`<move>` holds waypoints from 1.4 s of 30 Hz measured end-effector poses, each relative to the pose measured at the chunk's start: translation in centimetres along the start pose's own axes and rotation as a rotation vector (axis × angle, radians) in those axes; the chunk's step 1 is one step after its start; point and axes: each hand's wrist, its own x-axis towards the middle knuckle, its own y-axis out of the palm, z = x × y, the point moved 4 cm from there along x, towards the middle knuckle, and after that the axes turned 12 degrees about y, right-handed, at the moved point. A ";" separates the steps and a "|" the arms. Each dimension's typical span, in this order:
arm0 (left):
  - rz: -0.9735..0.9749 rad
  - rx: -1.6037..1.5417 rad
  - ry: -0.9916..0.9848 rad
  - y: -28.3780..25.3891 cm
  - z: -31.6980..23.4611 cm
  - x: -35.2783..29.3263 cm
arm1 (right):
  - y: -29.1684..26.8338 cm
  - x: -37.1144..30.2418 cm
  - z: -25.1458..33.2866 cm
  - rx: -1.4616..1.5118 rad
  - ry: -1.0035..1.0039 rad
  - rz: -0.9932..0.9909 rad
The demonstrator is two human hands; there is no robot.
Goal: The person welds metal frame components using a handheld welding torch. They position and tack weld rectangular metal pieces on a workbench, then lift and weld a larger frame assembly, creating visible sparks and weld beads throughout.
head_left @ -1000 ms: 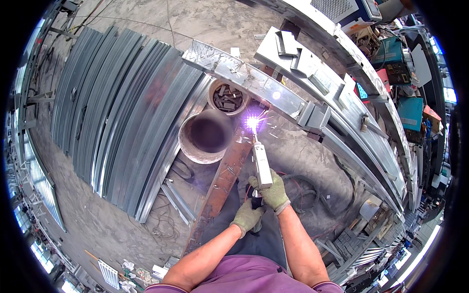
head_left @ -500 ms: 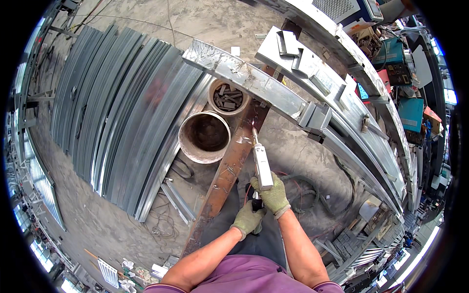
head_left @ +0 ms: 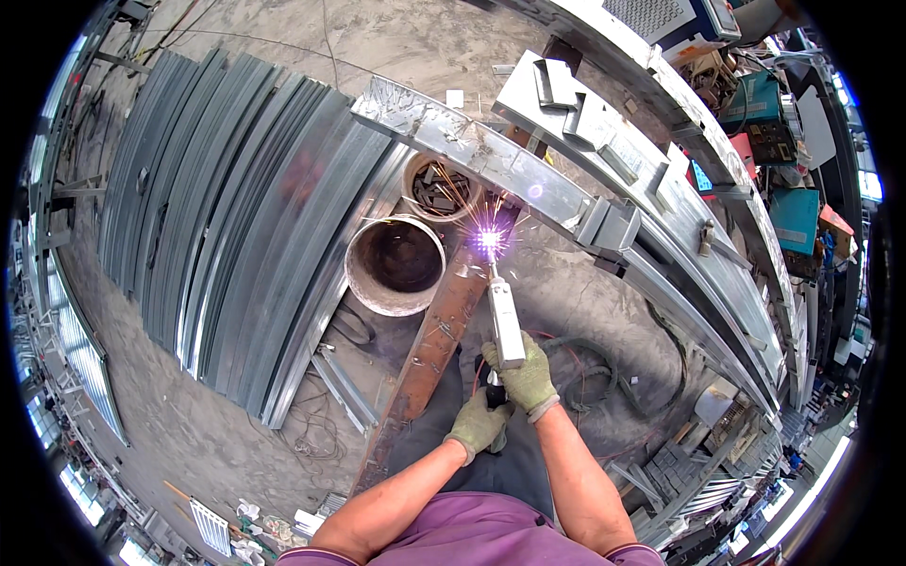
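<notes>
We clamped left hand (head_left: pixel 479 423) and right hand (head_left: pixel 527 377) on the white welding torch (head_left: pixel 507 325), judging a steady tip (head_left: pixel 493 269) best while sparks (head_left: pixel 489 240) flew between the rusty steel bar's (head_left: pixel 425 373) long edges.

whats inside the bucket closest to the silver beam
The bucket holds a jumble of small, flat, dark pieces that look like metal. Only the upper ones show; they cover the bottom and anything deeper.

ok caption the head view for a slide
Gloved hands hold a white torch, sparks flying at a rusty beam.
</notes>
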 end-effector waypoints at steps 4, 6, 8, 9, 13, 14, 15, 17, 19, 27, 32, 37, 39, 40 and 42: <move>0.006 -0.019 -0.001 0.1 0.3 0.0 | 0.0 -0.1 -0.1 -0.005 -0.016 -0.010; 0.005 -0.005 0.002 0.1 0.2 -0.1 | 0.1 -0.2 -0.3 0.001 -0.004 -0.010; 0.009 -0.011 -0.012 0.1 0.1 -0.2 | 0.2 -0.1 -1.0 -0.007 0.014 -0.006; 0.011 -0.015 -0.020 0.2 0.1 -0.3 | 0.3 -0.1 -1.3 -0.007 0.012 -0.004; -0.004 0.025 -0.012 0.1 -0.3 -0.6 | 0.3 -0.2 -1.2 -0.019 0.037 0.026; -0.005 0.020 -0.008 0.2 0.0 -0.6 | 0.2 -0.3 -1.0 -0.025 0.052 0.040; -0.006 0.015 -0.004 0.2 0.3 -0.5 | 0.2 -0.3 -1.1 0.015 0.061 0.045; 0.021 0.003 -0.020 0.1 -0.3 -0.8 | 0.3 -0.6 -1.5 0.098 0.083 0.054; 0.018 -0.011 -0.015 0.2 -0.1 -0.9 | 0.2 -1.2 -1.4 0.160 0.081 0.028; -0.019 0.009 0.010 0.1 -0.8 -1.3 | 0.4 -1.2 -1.9 0.185 0.047 0.009; -0.034 -0.009 0.039 0.5 0.2 -1.2 | 0.6 -1.1 -1.8 0.094 0.014 -0.007; -0.030 0.000 0.035 0.8 1.0 -1.1 | 0.7 -1.0 -2.2 0.061 0.010 -0.009; -0.032 0.030 0.040 0.7 0.9 -1.1 | 0.8 -1.0 -2.5 0.037 -0.001 -0.017; -0.027 0.026 0.039 0.7 1.0 -1.1 | 0.8 -1.0 -2.5 0.027 0.000 -0.020; -0.016 0.020 0.036 0.7 1.0 -1.1 | 0.8 -1.1 -2.5 0.007 0.000 -0.026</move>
